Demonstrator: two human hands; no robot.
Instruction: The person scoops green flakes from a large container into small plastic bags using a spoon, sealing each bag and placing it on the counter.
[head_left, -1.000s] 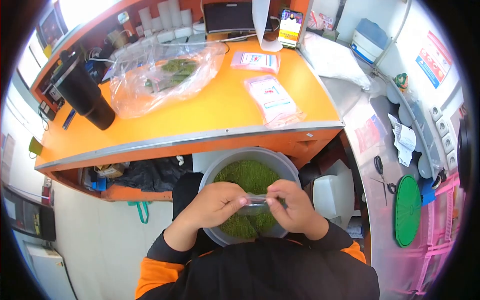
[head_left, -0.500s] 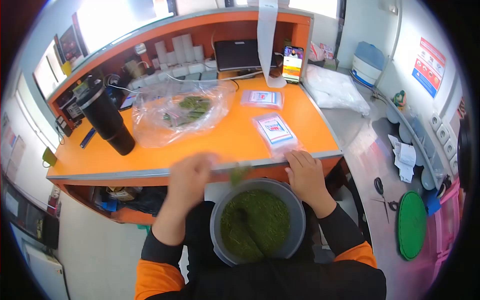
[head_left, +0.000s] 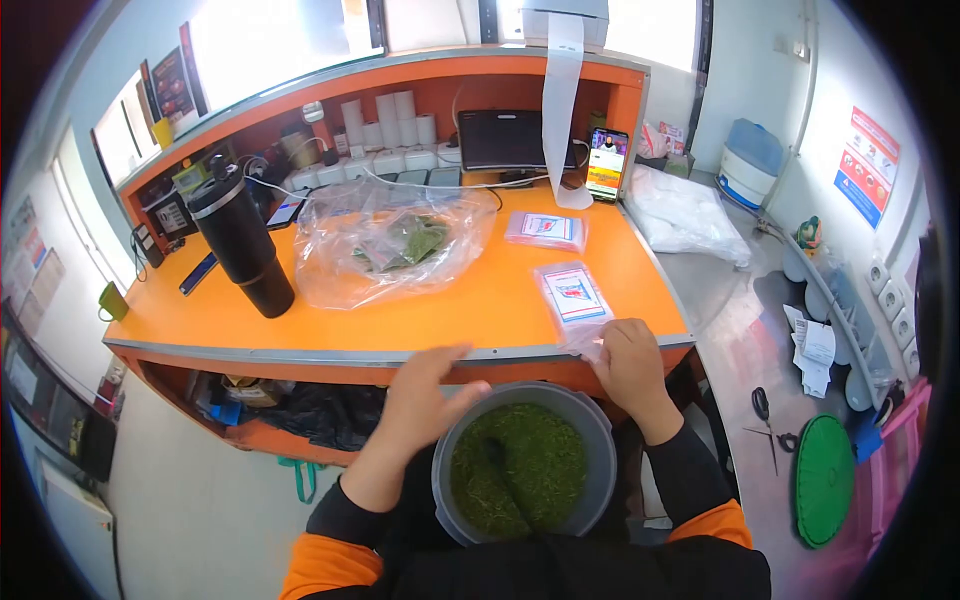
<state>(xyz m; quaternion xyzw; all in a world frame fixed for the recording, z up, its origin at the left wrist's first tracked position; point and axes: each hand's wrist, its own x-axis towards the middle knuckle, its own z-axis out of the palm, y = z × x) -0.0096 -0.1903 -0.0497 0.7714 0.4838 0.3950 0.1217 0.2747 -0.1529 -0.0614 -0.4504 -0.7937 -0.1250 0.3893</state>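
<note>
My left hand [head_left: 425, 400] is held over the left rim of a grey tub, thumb and fingers apart, with nothing in it. The tub [head_left: 604, 470] sits at my lap and holds chopped green leaves [head_left: 545, 450] with a dark-handled tool [head_left: 505, 475] in them. My right hand [head_left: 635, 370] pinches the near edge of a pack of clear printed bags [head_left: 577, 295] at the front edge of the orange table [head_left: 450, 325]. Farther back lie a second pack [head_left: 546, 231] and a large clear plastic bag [head_left: 330, 270] with green leaves [head_left: 425, 238] in it.
A black tumbler [head_left: 240, 240] stands at the left of the table. Behind are a monitor [head_left: 500, 138] and an upright phone [head_left: 606, 165]. On the right metal counter are scissors [head_left: 762, 405], a green lid [head_left: 825, 480] and a white bag [head_left: 685, 215].
My left hand has opened out beside the tub; the green blur near it is gone. My right hand now grips the near bag edge and lifts it slightly. The view has shifted.
</note>
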